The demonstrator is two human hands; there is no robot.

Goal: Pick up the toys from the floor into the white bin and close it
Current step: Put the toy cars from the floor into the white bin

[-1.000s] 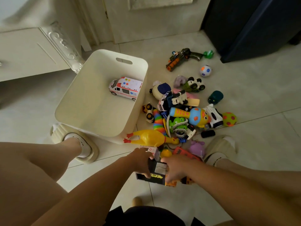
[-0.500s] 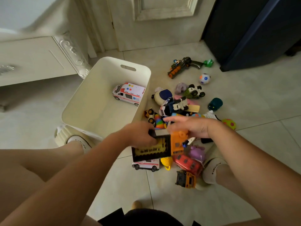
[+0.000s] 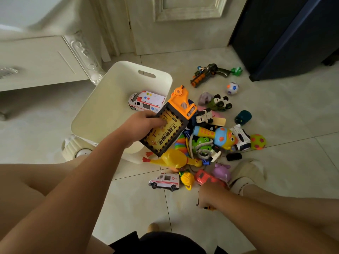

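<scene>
One ambulance lies in the white bin; the left hand grips a toy truck, the right hand a small orange toy; the toy pile is left.

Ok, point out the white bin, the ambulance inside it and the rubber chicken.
white bin point(image 3: 126, 77): head view, far wall beside the handle slot.
ambulance in the bin point(image 3: 146, 100): head view, its side.
rubber chicken point(image 3: 176, 159): head view, its yellow body.

Bin left of toy pile; ambulance inside bin, far end; cabinet behind bin, leftward; ball beyond pile.
</scene>
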